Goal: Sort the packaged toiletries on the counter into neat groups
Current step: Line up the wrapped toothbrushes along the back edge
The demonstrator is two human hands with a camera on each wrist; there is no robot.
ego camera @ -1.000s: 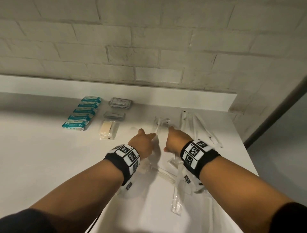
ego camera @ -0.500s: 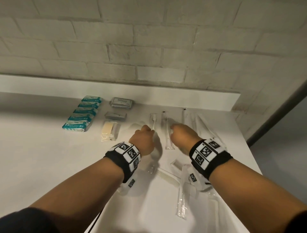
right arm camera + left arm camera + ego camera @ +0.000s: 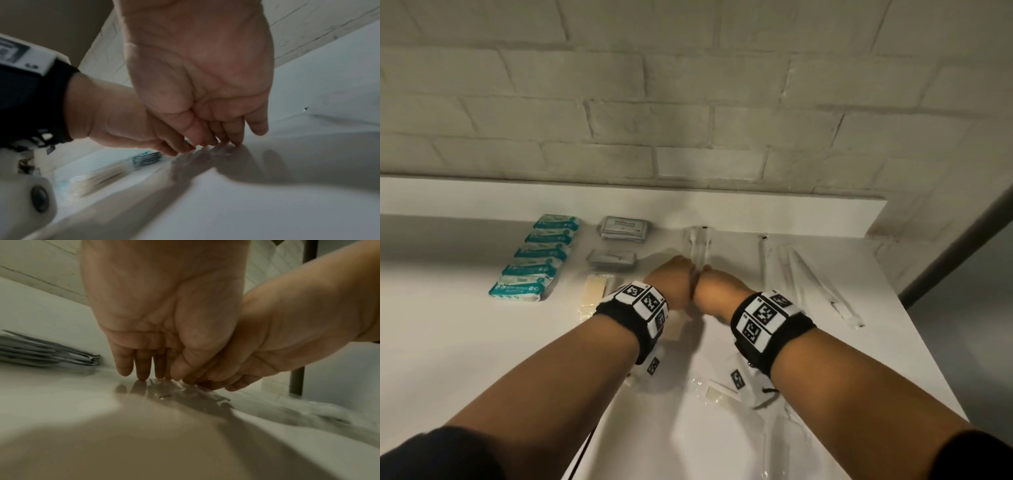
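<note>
Two clear-wrapped toothbrushes (image 3: 697, 245) lie side by side on the white counter (image 3: 448, 342), pointing at the back wall. My left hand (image 3: 676, 282) and right hand (image 3: 717, 291) meet knuckle to knuckle over their near ends. In the left wrist view the left fingers (image 3: 141, 368) point straight down, tips touching the clear wrapping (image 3: 185, 394). The right fingers (image 3: 232, 134) likewise touch the wrapping from the other side. Neither hand curls round anything. The packets' near ends are hidden under the hands.
At the left lie a row of teal packets (image 3: 534, 260), two stacks of grey sachets (image 3: 623, 228), and a beige soap packet (image 3: 595, 291). More long clear packets (image 3: 791, 267) lie at the right. A wrapped comb (image 3: 726, 399) sits near me, by the counter's right edge.
Both hands have come together and moved toward the wall. The two wrapped toothbrushes, apart half a second ago, now lie pressed side by side farther back.
</note>
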